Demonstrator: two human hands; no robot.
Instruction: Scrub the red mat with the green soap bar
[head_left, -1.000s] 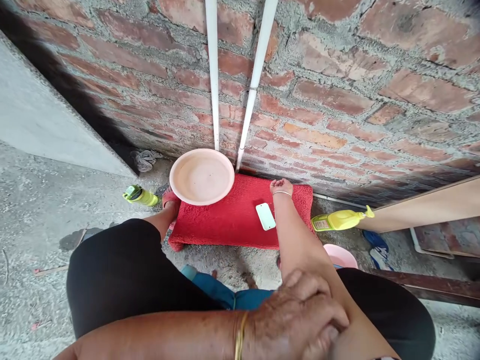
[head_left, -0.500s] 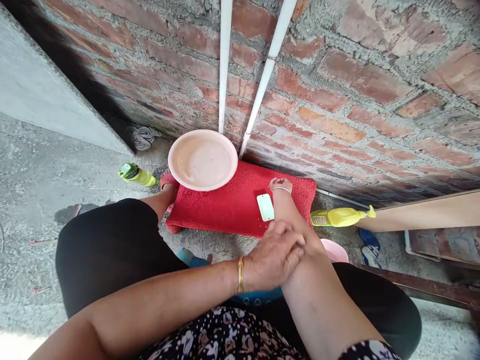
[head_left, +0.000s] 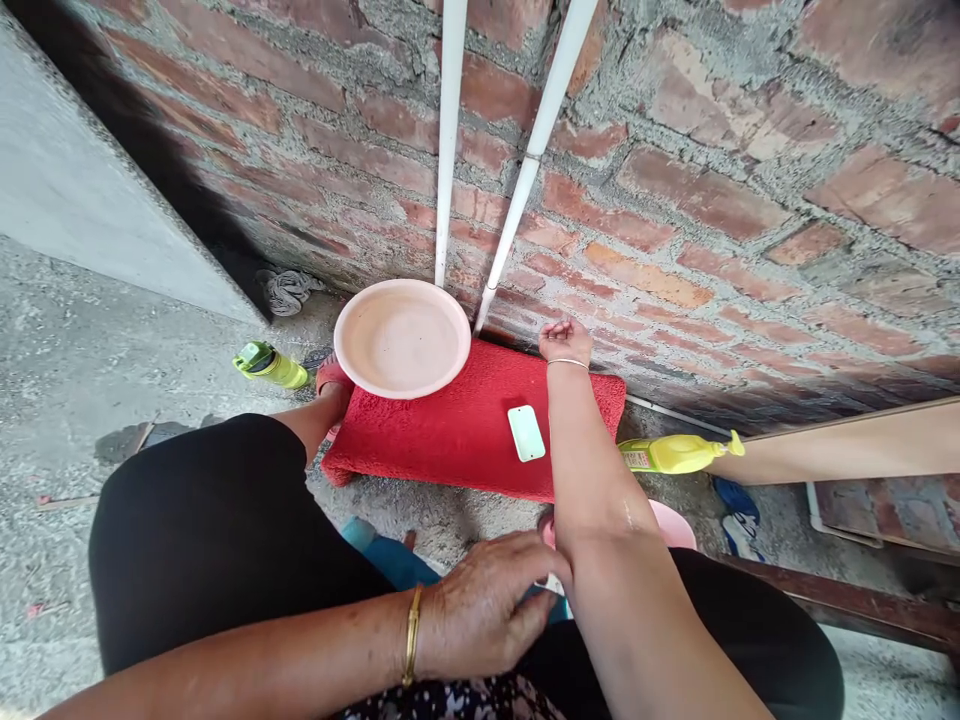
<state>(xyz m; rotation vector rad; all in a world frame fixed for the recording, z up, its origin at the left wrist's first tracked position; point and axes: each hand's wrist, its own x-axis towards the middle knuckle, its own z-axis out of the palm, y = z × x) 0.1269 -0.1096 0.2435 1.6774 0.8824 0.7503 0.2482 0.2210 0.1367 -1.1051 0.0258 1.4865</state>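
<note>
My left hand [head_left: 491,605], with a gold bangle at the wrist, is closed round a small white bar of soap [head_left: 553,584], mostly hidden by the fingers. It is beside the inner side of my right forearm, below the elbow crease. A whitish streak marks the skin there. My right arm is stretched forward, and my right hand [head_left: 566,343] is palm up with curled fingers and nothing visible in them. A pale green soap dish [head_left: 526,433] lies on the red cloth [head_left: 442,440] left of that forearm.
A pale pink basin [head_left: 403,340] stands on the cloth's left end. A green bottle [head_left: 271,366] is to the left, a yellow pump bottle [head_left: 679,454] to the right. A pink tub [head_left: 673,525] is partly hidden by my arm. The brick wall [head_left: 660,220] rises behind with two white pipes.
My left hand has slid off the top of my right forearm, down and left to its inner side, and the soap now shows. My right hand has lifted slightly toward the wall.
</note>
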